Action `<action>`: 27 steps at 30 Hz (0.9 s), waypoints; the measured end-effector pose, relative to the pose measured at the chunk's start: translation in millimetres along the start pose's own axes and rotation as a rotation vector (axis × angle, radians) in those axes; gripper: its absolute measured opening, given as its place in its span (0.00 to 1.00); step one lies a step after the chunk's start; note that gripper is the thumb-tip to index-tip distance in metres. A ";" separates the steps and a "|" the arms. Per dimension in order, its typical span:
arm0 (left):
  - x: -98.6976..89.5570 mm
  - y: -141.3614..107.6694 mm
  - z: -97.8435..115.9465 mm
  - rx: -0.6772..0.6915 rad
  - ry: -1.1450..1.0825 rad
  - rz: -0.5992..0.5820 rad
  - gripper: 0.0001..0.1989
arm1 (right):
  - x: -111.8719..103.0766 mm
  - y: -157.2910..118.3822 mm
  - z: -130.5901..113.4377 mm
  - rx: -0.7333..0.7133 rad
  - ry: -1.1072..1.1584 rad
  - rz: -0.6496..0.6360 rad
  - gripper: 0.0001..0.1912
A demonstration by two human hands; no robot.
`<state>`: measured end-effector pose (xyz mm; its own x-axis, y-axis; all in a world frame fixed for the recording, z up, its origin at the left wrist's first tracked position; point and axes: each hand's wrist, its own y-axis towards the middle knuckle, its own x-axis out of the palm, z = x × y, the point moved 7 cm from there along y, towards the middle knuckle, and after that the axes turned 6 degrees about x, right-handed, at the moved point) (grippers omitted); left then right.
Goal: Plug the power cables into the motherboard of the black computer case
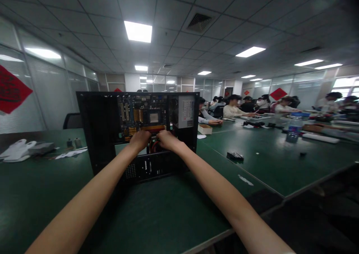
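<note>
Both hands (153,138), fingertips hidden inside computer case (98,130).

Computer case (165,168) upright on table (134,216) before you; circuit board (144,108) inside, power supply (186,113) to its right. Plastic bag (17,150) on your left. Bottle (294,127) on your right, box (205,129) just beyond case.

Open-sided black case (86,141) — power supply (186,112) and lower panel (165,165) in the way
</note>
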<state>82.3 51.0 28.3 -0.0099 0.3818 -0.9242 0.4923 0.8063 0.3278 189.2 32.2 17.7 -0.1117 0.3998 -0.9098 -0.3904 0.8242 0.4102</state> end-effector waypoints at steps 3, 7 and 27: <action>-0.3 0.4 -0.7 0.004 0.003 0.000 0.16 | -1.0 6.7 -4.9 -0.112 -0.021 0.022 0.14; -1.2 0.1 0.0 0.016 -0.002 0.002 0.17 | 2.7 18.1 -9.8 -0.227 -0.102 0.037 0.16; 5.5 -2.6 -7.6 0.013 -0.188 0.045 0.15 | 9.9 24.7 0.8 -0.029 -0.065 -0.017 0.13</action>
<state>74.4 54.5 23.8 0.1742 0.3255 -0.9293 0.4999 0.7839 0.3683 179.2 56.8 18.9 -0.0454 0.4124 -0.9099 -0.4183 0.8193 0.3922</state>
